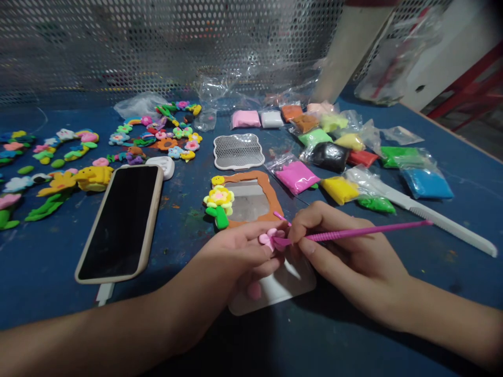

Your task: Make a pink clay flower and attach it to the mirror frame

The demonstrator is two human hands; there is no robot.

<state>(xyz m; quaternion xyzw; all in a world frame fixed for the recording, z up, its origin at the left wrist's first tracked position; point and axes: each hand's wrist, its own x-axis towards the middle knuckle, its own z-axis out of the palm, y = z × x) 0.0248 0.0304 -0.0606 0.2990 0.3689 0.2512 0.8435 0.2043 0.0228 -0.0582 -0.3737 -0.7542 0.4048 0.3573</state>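
My left hand (239, 256) is closed, pinching a small pink clay flower (269, 239) between its fingertips. In my right hand (346, 256) a magenta clay modelling tool (361, 232) is held, its flat tip touching the flower's petals. A second thin magenta rod (281, 218) shows by the right fingers; whether that hand holds it too, I cannot tell. Just beyond my hands lies a mirror with a brown clay frame (275, 196), with a yellow clay flower (219, 198) on its left side. Under my hands is a white board (271, 293), partly hidden by them.
At left a phone (120, 222) lies plugged into a cable, near clay figures (94, 178) and flower-decorated pieces (167, 144). A white-rimmed mirror (239, 152) lies farther back. Bagged coloured clay (330, 156) and a white serrated knife (432, 213) are at right. Perforated metal (157, 47) stands behind.
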